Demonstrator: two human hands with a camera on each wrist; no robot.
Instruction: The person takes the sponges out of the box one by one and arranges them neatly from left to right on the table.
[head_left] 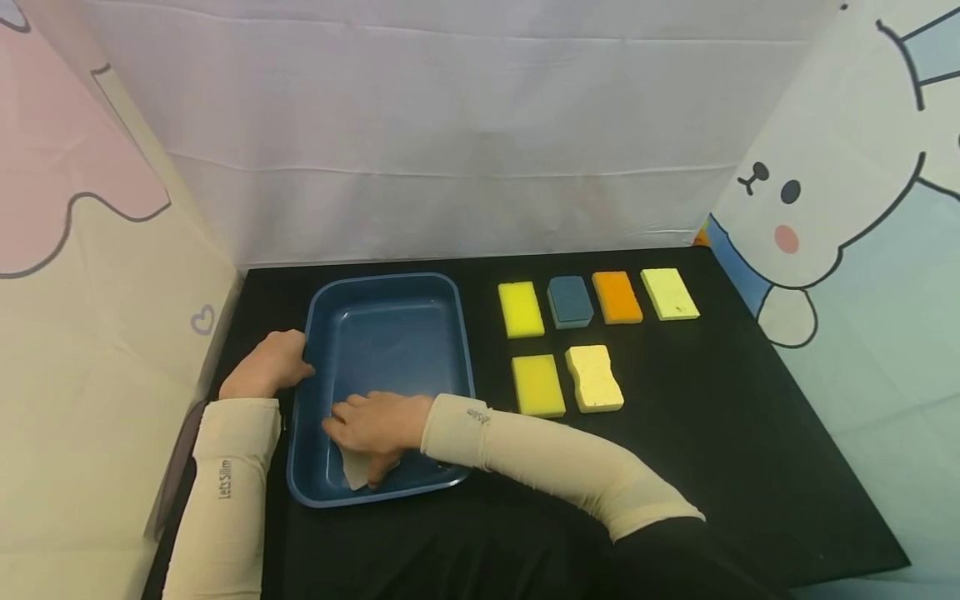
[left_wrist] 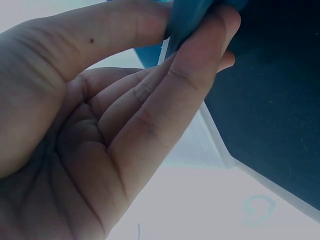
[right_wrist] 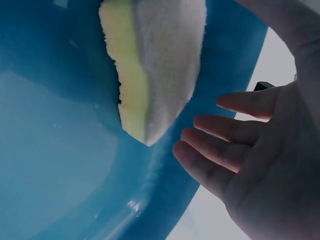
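My left hand [head_left: 276, 360] grips the left rim of a blue plastic tub [head_left: 463, 350], thumb and fingers pinching the edge; the left wrist view shows this rim [left_wrist: 190, 20] between them. Inside the tub, near its front left corner, is a two-layer sponge [head_left: 352, 471], partly hidden under my right hand [head_left: 378, 427] in the head view. The right wrist view shows the sponge [right_wrist: 170, 65] with a pale grey face and a yellowish side. There my right hand's fingers [right_wrist: 220, 150] are extended and apart from the sponge.
Right of the tub lie a yellow sponge [head_left: 521, 309], a blue sponge [head_left: 570, 302], an orange sponge [head_left: 617, 297] and a pale yellow sponge [head_left: 670, 294]. Nearer me are another yellow sponge [head_left: 537, 386] and a wavy-edged one [head_left: 594, 379]. Cloth walls surround the black table [head_left: 750, 467].
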